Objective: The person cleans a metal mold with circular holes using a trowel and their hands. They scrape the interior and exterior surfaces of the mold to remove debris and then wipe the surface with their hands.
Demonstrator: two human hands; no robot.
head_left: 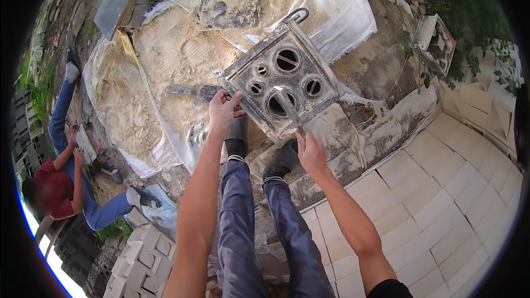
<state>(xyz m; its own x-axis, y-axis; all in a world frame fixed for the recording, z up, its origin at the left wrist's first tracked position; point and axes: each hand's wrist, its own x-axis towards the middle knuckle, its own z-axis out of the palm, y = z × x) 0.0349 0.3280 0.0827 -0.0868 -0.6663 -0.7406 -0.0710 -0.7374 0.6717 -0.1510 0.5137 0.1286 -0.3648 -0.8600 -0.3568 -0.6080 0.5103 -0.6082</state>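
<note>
A square, cement-crusted metal mould (327, 75) stands tilted in front of my boots, its face pierced by round holes of different sizes, with bars across several of them. My left hand (224, 109) grips its left corner, the thumb over the rim. In my right hand (312, 153) is a narrow metal tool (288, 105) with a flat blade; its tip lies over the large lower hole. The fist hides most of the handle, so its exact kind is unclear. Beside my left hand a dark flat trowel-like tool (190, 91) rests on the sand.
Pale sand (165, 55) covers white woven sheeting (345, 11), with a square dark-stained slab (229, 4) at the back. Cream blocks (419, 209) are stacked right; more blocks (142, 262) stand lower left. A co-worker in red (55, 187) sits at left, holding a flat piece.
</note>
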